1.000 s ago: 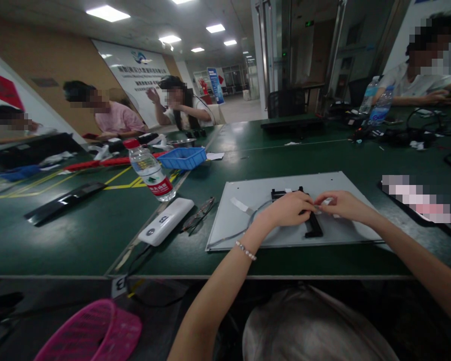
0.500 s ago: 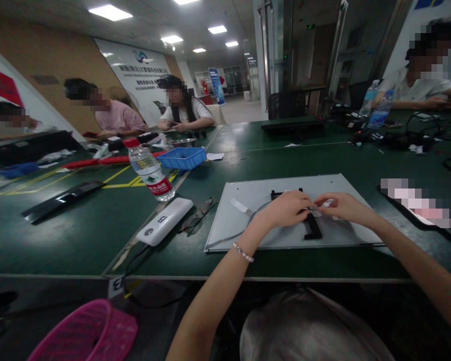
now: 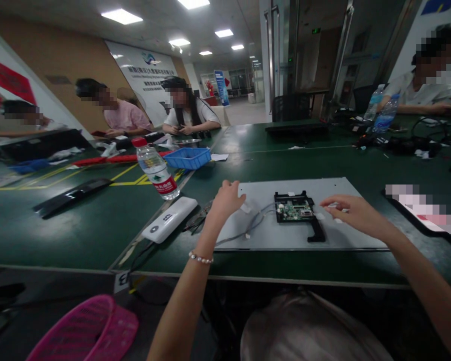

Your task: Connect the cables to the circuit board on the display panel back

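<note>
A pale grey flat panel [image 3: 263,239] lies on the table in front of me. On it rests a green circuit board [image 3: 295,211] in a black plastic frame [image 3: 316,231], with a grey cable [image 3: 248,231] running off to the left. My left hand [image 3: 227,200] hovers by the panel's left edge, fingers apart and nothing visible in them. A pale strip [image 3: 247,207] lies close to its fingertips. Just right of the board, my right hand [image 3: 351,213] is open with fingers loosely stretched. Near its fingertips a small white piece [image 3: 319,216] shows at the frame's side.
Left of the panel are eyeglasses [image 3: 197,220], a white power bank [image 3: 169,219] and a water bottle [image 3: 158,170]. A blue tray [image 3: 188,158] sits farther back. A phone [image 3: 423,210] lies at the right. Below the table edge is a pink basket [image 3: 86,331]. Several people sit around.
Both hands have come apart from over the board, uncovering it. My left hand moved left to the panel's edge; my right hand shifted slightly right and its fingers opened.
</note>
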`<state>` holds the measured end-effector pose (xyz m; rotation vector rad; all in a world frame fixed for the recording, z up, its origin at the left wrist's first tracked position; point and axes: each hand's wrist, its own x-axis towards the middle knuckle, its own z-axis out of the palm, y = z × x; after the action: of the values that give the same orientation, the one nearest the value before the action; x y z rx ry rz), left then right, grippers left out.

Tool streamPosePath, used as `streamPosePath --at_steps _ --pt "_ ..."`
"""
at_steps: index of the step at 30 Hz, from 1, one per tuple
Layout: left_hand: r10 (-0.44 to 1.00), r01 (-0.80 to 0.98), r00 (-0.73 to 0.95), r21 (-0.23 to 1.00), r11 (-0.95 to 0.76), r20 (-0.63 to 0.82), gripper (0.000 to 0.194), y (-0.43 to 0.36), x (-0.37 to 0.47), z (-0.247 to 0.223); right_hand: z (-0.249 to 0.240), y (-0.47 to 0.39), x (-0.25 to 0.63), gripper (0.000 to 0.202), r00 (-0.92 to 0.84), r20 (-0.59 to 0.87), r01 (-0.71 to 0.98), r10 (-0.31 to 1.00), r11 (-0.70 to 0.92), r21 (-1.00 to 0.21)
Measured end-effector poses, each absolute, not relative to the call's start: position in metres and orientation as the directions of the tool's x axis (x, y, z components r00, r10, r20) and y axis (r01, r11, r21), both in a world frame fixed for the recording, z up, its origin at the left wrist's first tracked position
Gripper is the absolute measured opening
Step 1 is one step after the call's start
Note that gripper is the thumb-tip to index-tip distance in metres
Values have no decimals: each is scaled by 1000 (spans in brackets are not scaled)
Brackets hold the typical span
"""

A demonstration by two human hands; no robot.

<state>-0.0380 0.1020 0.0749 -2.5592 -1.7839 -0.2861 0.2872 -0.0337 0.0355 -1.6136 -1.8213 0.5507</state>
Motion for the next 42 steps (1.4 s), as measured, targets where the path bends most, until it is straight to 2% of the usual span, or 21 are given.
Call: streamPosePath --at_steps 4,11,13,17,19,25,30,33,35,38,42 --pt "951 941 309 133 -310 26 47 110 -47 56 34 -52 262 25 -68 179 681 982 177 -711" --pt "927 910 362 175 -375 103 27 122 -52 46 27 -62 238 26 -58 172 646 983 169 -745" --pt "908 869 386 267 -417 162 23 122 -55 53 26 -62 235 25 -47 204 645 978 186 -741" --pt "876 683 382 549 -482 294 22 108 -59 73 25 -64 228 25 -37 284 655 958 238 -717" --pt "871 638 364 593 -491 329 23 96 -57 81 24 -65 222 25 -40 332 675 942 271 -686" --pt "849 699 420 482 -528 320 20 64 -38 79 22 -64 199 29 -106 424 707 899 368 -604" --pt "888 844 417 281 -457 193 26 59 -29 64 22 -62 171 43 -225 419 758 880 429 -492" --pt "897 907 367 121 -404 246 35 50 -25 62 24 -59 154 47 -308 408 763 860 479 -433" --pt "887 928 343 39 -372 308 35 39 -20 62 23 -57 145 48 -355 418 762 836 518 -390" --pt "888 931 348 4 -366 300 28 19 -11 58 20 -54 137 47 -392 431 766 813 548 -336" --pt "907 926 351 54 -373 233 23 6 -2 40 12 -54 137 49 -403 403 761 822 546 -351"
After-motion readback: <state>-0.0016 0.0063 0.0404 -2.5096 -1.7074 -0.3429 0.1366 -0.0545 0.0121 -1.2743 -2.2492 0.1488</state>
